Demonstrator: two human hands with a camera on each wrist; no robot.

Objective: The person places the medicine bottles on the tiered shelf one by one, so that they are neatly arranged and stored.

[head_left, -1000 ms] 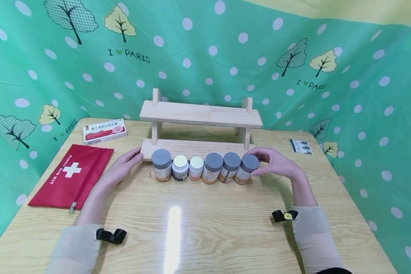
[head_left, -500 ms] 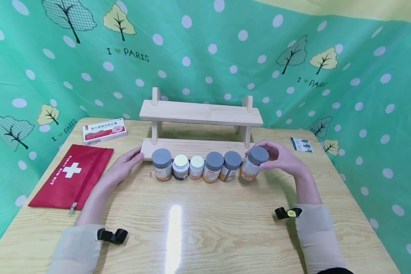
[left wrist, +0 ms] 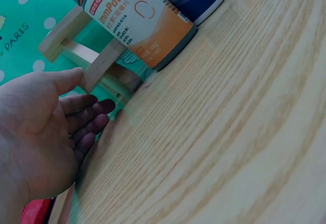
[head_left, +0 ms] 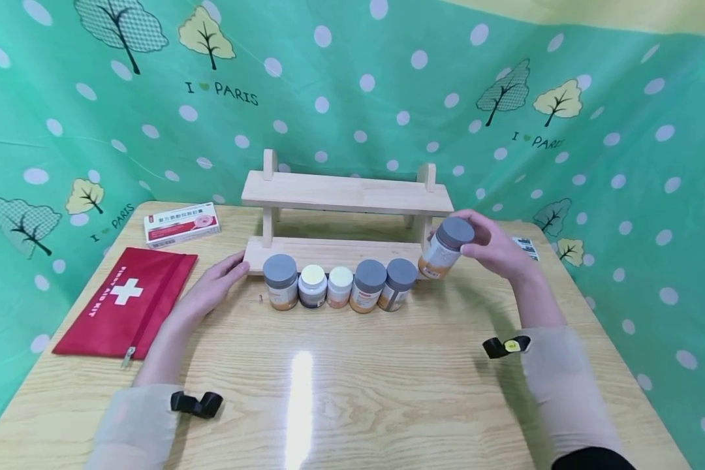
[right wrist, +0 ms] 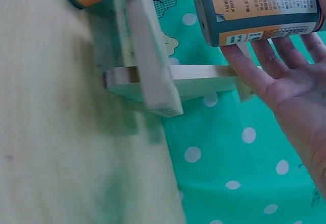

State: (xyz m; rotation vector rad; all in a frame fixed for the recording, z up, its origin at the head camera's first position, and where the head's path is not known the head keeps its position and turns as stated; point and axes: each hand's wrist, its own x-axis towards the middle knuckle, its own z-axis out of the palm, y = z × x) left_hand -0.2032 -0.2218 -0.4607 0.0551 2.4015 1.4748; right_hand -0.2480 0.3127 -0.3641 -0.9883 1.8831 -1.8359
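In the head view, my right hand [head_left: 493, 247] grips a supplement bottle [head_left: 440, 253] with a grey lid and a white-and-orange label. The bottle leans to the right, raised off the table before the right end of the two-tier wooden rack [head_left: 341, 192]. The right wrist view shows fingers under the side of this bottle [right wrist: 265, 5]. My left hand [head_left: 211, 287] touches the left end of the rack's lower board; in the left wrist view the thumb of this hand [left wrist: 41, 127] meets the wood, fingers loosely bent. Several bottles [head_left: 369, 287] stand upright in a row before the rack.
A red first aid pouch [head_left: 123, 300] lies at the left of the table [head_left: 388, 391], with a white-and-red medicine box [head_left: 182, 225] behind it. Past my right hand lies a small printed card [head_left: 527, 247]. A green dotted curtain [head_left: 341, 85] hangs behind and beside the table.
My right hand has lifted the rightmost bottle out of the row, up and back toward the rack's right end, tilting it. My left hand has stayed at the rack.
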